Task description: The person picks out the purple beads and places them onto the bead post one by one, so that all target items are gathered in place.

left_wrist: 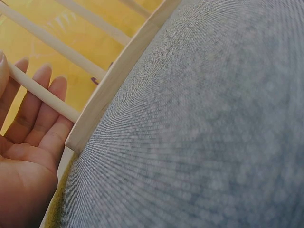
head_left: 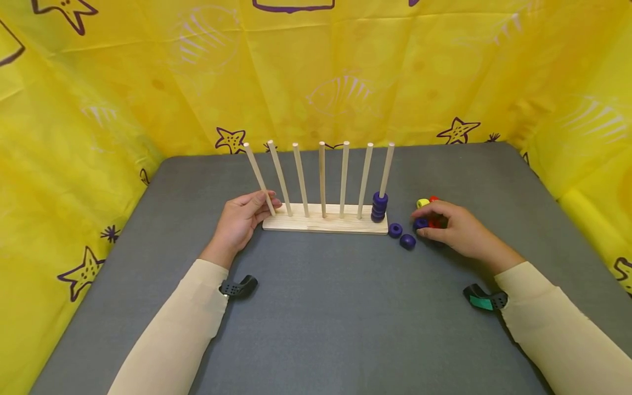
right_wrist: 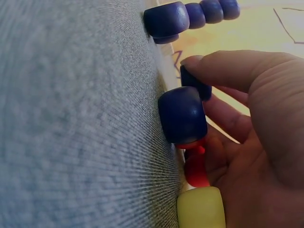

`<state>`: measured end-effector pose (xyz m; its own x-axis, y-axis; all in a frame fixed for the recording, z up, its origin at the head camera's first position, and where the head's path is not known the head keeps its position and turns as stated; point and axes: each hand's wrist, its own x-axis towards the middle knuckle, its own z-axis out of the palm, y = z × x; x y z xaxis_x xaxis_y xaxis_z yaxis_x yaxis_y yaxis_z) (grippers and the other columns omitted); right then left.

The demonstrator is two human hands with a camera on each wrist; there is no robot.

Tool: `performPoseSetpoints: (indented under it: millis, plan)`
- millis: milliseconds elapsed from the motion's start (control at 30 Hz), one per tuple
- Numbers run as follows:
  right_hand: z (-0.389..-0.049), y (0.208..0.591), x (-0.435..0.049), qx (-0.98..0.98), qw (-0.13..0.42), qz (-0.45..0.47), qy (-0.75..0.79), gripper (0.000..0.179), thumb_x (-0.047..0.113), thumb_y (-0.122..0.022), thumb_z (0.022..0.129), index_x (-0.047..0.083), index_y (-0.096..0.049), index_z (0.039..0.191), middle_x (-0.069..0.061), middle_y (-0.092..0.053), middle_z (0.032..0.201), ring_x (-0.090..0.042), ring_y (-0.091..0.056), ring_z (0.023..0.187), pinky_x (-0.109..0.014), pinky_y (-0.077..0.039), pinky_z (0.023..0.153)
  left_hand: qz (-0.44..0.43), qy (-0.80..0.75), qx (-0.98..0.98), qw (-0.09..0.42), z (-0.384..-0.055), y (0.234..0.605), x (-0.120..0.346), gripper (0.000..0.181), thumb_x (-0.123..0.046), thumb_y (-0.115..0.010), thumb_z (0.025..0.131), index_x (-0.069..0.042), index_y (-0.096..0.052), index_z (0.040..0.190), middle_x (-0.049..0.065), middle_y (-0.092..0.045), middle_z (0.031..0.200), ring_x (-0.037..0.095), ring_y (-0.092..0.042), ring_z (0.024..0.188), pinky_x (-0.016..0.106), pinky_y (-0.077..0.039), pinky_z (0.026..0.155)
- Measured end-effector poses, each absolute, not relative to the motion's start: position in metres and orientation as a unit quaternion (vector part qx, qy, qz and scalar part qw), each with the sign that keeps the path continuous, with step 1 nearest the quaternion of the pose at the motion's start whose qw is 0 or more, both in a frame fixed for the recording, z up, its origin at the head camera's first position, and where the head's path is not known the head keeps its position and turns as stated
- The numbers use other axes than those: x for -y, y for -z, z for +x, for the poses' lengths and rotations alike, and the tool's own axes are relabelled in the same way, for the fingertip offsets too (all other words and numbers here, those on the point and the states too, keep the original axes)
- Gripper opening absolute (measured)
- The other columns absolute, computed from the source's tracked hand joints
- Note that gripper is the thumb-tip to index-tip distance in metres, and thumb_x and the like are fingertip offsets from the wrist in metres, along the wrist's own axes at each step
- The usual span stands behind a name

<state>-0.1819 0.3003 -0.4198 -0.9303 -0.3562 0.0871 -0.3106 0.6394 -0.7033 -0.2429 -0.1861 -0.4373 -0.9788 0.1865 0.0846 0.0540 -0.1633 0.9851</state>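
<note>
A wooden stand (head_left: 326, 223) with a row of upright pegs lies on the grey table. My left hand (head_left: 240, 221) is at its left end, thumb and fingers around the leftmost peg (head_left: 258, 175); the left wrist view shows fingers behind that peg (left_wrist: 45, 94). Dark blue beads (head_left: 379, 207) are stacked low on the rightmost peg. To the right of the stand, my right hand (head_left: 456, 227) pinches a blue bead (head_left: 421, 224) between thumb and fingers. In the right wrist view the pinched bead (right_wrist: 195, 83) is partly hidden behind another blue bead (right_wrist: 183, 115).
Two loose blue beads, one flat (head_left: 395, 230) and one on its side (head_left: 407, 241), lie by the stand's right end. A yellow bead (head_left: 422, 203) and red beads (head_left: 434, 199) sit behind and under my right hand. Yellow patterned cloth (head_left: 316, 71) hangs around the table.
</note>
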Motion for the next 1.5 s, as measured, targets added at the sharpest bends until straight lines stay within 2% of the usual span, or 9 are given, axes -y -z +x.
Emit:
performPoseSetpoints:
  millis: [200,333,800,1133,1233,1333,1500]
  plan:
    - [-0.182,0.418,-0.301,-0.900,0.001,-0.187,0.393,0.027,0.006,-0.083,0.099,0.005,-0.076,0.125,-0.009,-0.069,0.118,-0.026,-0.061,0.099,-0.020,-0.050,0.084,0.092,-0.756,-0.646,0.045,-0.244,0.437,0.185,0.054,-0.021,-0.058,0.115,0.026,-0.053,0.141,0.012,-0.077,0.113,0.024,-0.075,0.110,0.035,-0.058,0.100]
    - [-0.182,0.415,-0.300,-0.895,-0.026,-0.184,0.404,0.025,0.004,-0.083,0.098,0.005,-0.077,0.123,-0.010,-0.070,0.121,-0.023,-0.060,0.098,-0.016,-0.049,0.082,0.090,-0.754,-0.649,0.044,-0.244,0.437,0.186,0.053,-0.022,-0.059,0.115,0.025,-0.055,0.140,0.013,-0.077,0.113,0.025,-0.075,0.111,0.035,-0.058,0.100]
    - [-0.179,0.393,-0.291,-0.890,-0.067,-0.164,0.420,0.030,0.002,-0.085,0.096,0.004,-0.077,0.126,-0.009,-0.069,0.118,-0.023,-0.060,0.099,-0.012,-0.051,0.084,0.092,-0.756,-0.647,0.049,-0.245,0.438,0.186,0.056,-0.023,-0.060,0.114,0.026,-0.053,0.141,0.013,-0.077,0.113,0.024,-0.076,0.109,0.036,-0.058,0.100]
    - [-0.175,0.353,-0.277,-0.868,-0.104,-0.168,0.455,0.035,-0.007,-0.082,0.095,0.002,-0.075,0.128,-0.007,-0.068,0.119,-0.009,-0.068,0.095,-0.014,-0.057,0.075,0.090,-0.755,-0.648,0.046,-0.245,0.440,0.187,0.057,-0.024,-0.061,0.114,0.026,-0.053,0.141,0.014,-0.077,0.114,0.025,-0.075,0.111,0.036,-0.058,0.101]
    - [-0.176,0.342,-0.272,-0.857,-0.125,-0.181,0.467,0.037,-0.010,-0.082,0.094,0.000,-0.075,0.128,-0.005,-0.068,0.118,-0.010,-0.069,0.094,-0.014,-0.057,0.076,0.089,-0.753,-0.650,0.047,-0.245,0.440,0.187,0.057,-0.024,-0.061,0.114,0.025,-0.053,0.142,0.014,-0.077,0.114,0.025,-0.075,0.111,0.036,-0.058,0.101]
    - [-0.177,0.331,-0.266,-0.847,-0.146,-0.195,0.472,0.037,-0.012,-0.083,0.092,0.000,-0.076,0.127,-0.003,-0.068,0.118,-0.014,-0.068,0.097,-0.013,-0.055,0.083,0.087,-0.751,-0.652,0.048,-0.244,0.439,0.187,0.056,-0.024,-0.060,0.114,0.025,-0.054,0.142,0.014,-0.077,0.115,0.025,-0.075,0.111,0.036,-0.058,0.101]
    - [-0.178,0.315,-0.257,-0.834,-0.159,-0.202,0.489,0.035,-0.011,-0.082,0.093,0.000,-0.076,0.126,-0.003,-0.070,0.117,-0.018,-0.069,0.096,-0.016,-0.057,0.080,0.086,-0.749,-0.655,0.048,-0.243,0.438,0.186,0.055,-0.024,-0.060,0.114,0.024,-0.055,0.141,0.014,-0.077,0.114,0.025,-0.075,0.112,0.036,-0.058,0.101]
